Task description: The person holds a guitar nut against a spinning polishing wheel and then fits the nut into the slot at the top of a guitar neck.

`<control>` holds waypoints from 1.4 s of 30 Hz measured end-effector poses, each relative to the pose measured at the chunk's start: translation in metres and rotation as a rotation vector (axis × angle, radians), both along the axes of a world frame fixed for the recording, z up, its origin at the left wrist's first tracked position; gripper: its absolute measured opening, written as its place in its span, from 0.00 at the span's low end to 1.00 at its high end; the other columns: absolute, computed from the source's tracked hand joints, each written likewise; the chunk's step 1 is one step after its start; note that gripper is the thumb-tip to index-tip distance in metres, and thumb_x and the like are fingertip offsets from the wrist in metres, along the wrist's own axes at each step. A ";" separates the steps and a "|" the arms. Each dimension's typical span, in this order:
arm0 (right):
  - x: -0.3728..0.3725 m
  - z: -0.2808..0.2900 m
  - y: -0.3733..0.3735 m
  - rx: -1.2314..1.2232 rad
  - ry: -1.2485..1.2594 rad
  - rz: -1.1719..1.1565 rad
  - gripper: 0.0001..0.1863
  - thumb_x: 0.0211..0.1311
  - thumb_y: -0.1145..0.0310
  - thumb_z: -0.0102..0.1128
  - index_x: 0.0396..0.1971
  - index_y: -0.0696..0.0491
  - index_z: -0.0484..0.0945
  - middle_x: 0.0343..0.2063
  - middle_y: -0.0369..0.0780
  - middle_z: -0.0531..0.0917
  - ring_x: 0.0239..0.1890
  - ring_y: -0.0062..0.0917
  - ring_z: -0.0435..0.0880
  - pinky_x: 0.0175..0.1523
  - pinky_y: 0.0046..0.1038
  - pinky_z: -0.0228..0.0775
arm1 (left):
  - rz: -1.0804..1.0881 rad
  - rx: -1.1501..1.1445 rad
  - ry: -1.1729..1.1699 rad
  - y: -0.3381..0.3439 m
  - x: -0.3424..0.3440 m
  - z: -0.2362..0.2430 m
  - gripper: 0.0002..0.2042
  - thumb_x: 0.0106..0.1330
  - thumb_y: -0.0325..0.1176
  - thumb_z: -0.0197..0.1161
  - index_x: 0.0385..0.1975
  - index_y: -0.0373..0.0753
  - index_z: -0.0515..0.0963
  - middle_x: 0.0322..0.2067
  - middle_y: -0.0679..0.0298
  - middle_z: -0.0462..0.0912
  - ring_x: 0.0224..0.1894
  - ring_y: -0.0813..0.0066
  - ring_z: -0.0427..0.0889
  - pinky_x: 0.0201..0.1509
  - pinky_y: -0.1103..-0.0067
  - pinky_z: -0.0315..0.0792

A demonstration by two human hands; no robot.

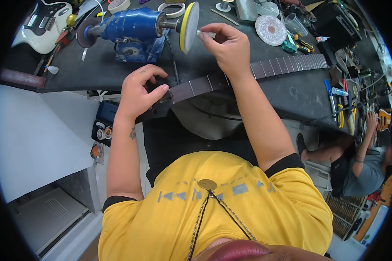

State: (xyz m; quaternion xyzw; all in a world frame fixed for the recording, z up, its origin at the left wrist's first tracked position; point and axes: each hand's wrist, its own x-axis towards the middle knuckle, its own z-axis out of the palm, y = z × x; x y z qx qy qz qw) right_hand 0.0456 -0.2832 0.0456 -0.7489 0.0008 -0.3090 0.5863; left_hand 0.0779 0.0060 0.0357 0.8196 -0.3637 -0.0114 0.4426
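My right hand [233, 45] pinches a small white piece [200, 33] between thumb and fingertips, beside the yellow-edged sanding disc [189, 28]. The disc is mounted on the right shaft of a blue bench grinder [135, 24]. Below, a guitar neck [198, 86] with a dark fretted fingerboard lies across the bench's front edge, partly hidden by my right forearm. My left hand [139, 89] is over the neck's left end, its thumb tip by the end of the fingerboard. Its fingers are bent and apart from the thumb, with nothing seen between them.
On the dark workbench [283, 98], a white guitar body [48, 28] lies far left. Tape rolls, a round pale disc [271, 30] and yellow-black tools crowd the back right. A blue pen [329, 98] and pliers [340, 116] lie right. Another person [366, 169] sits at the right.
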 end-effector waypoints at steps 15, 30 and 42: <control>0.002 0.000 0.001 -0.095 -0.006 0.015 0.08 0.69 0.69 0.81 0.43 0.55 0.97 0.23 0.32 0.89 0.26 0.10 0.82 0.33 0.20 0.72 | -0.008 0.002 -0.070 -0.005 0.000 -0.001 0.19 0.57 0.39 0.77 0.46 0.37 0.87 0.46 0.65 0.90 0.40 0.72 0.79 0.39 0.75 0.71; 0.003 -0.001 0.005 -0.152 -0.060 -0.011 0.05 0.70 0.72 0.82 0.42 0.55 0.96 0.21 0.26 0.80 0.26 0.07 0.72 0.31 0.20 0.59 | -0.016 0.003 -0.094 -0.005 -0.002 0.000 0.20 0.56 0.40 0.77 0.46 0.36 0.86 0.47 0.63 0.90 0.40 0.68 0.80 0.41 0.74 0.72; 0.003 -0.004 0.001 -0.204 -0.054 -0.017 0.05 0.71 0.72 0.83 0.42 0.55 0.96 0.21 0.26 0.81 0.25 0.07 0.73 0.31 0.19 0.60 | -0.010 -0.011 -0.094 -0.006 -0.002 0.002 0.18 0.54 0.37 0.79 0.45 0.38 0.88 0.45 0.61 0.92 0.39 0.62 0.84 0.47 0.70 0.80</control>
